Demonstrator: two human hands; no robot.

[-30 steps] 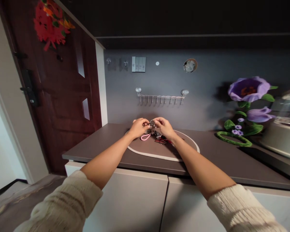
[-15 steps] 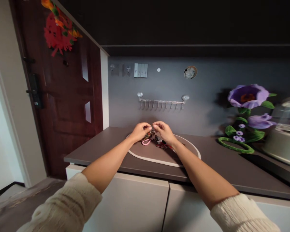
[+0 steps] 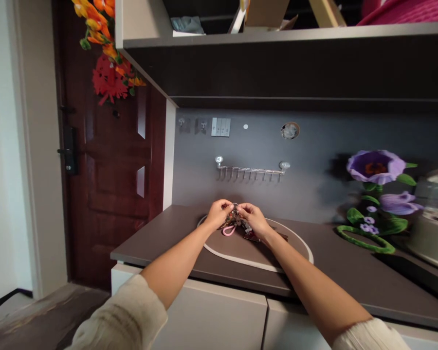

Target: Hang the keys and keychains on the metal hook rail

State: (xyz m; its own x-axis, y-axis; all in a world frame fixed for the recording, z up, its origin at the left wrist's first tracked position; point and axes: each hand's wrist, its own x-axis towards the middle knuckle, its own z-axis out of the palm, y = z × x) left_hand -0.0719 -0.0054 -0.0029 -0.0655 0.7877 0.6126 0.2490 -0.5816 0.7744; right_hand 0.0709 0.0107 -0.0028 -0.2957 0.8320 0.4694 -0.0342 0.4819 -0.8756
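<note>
My left hand (image 3: 221, 213) and my right hand (image 3: 252, 218) meet over an oval mat (image 3: 233, 253) with a pale rim. Both are closed, fingertips pinching a thin metal key ring (image 3: 235, 204) from either side. Below the ring hangs a cluster of small metal pieces that look like keys, partly hidden by my fingers. A pink loop strap (image 3: 228, 231) lies on the mat under my left hand. Under my right hand is a dark, reddish flat item (image 3: 251, 237), mostly covered.
A hook rail (image 3: 250, 170) is mounted on the grey wall behind. Purple felt flowers (image 3: 375, 167) with a green base stand at the right, beside a glass-topped appliance (image 3: 436, 214). An overhead shelf (image 3: 277, 36) holds boxes. A dark red door (image 3: 113, 180) stands at the left.
My view has tilted up, bringing the shelf contents into sight. Both hands remain together at the ring, which now shows more clearly between the fingertips.
</note>
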